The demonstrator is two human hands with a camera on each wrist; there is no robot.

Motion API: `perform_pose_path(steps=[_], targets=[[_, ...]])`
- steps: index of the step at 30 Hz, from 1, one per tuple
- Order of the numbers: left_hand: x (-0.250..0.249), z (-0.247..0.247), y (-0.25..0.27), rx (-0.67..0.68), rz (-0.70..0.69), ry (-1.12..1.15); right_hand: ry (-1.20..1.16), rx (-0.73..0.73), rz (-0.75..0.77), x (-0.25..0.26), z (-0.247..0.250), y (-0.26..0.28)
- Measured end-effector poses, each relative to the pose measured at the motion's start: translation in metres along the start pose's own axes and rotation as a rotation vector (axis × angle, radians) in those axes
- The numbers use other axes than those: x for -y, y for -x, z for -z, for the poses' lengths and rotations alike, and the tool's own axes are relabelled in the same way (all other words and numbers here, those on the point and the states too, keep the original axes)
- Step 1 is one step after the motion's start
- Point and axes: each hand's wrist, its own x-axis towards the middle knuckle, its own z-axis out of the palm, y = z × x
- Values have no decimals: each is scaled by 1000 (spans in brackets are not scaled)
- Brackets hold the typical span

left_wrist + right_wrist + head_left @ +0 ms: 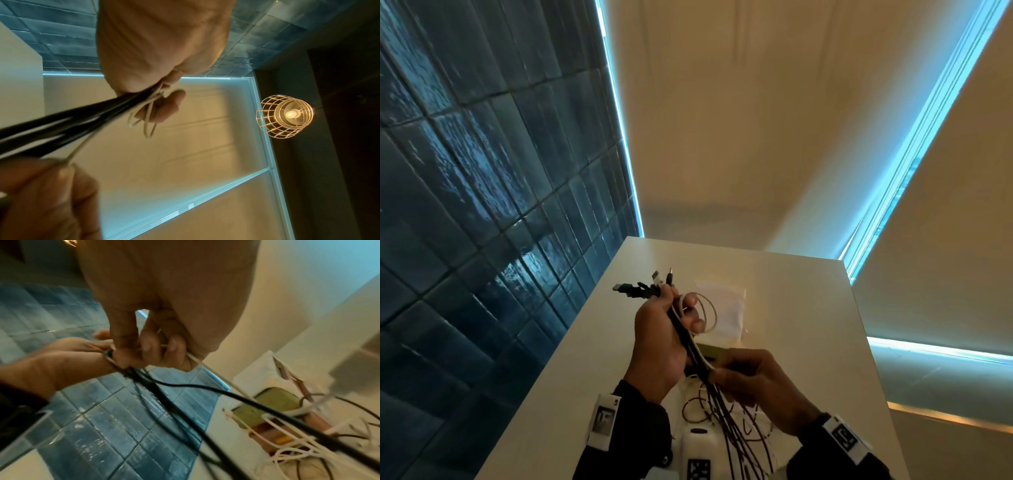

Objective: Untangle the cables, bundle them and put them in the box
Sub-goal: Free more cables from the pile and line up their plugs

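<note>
Left hand grips bunch of black and white cables above white counter; right hand pinches strands below. Advice: slide right hand down, keep strands parallel, connectors aligned.

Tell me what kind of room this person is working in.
Probably a home or studio interior, though not certain: glossy blue wall tiles, drawn roller blinds over windows, a wire-cage pendant lamp, and a white table.
</note>
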Motion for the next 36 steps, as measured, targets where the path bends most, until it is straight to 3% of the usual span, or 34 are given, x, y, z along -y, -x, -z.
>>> perform_pose_path(steps=[6, 18, 24, 27, 31, 36], targets=[[-3, 0, 9, 96, -56, -34, 98, -167, 23, -23, 18, -17], [-19, 0, 24, 115, -134, -128, 225, -269, -105, -75, 39, -41], [-17, 4, 23, 65, -159, -202, 319, -384, -212, -98, 64, -44], [-14, 6, 16, 21, -125, -248, 195, -484, -251, -80, 64, -54], [0, 7, 8, -44, 7, -256, -104, -457, -66, -32, 46, -51], [15, 2, 4, -144, 112, -237, -137, -242, 168, 19, 9, -30]])
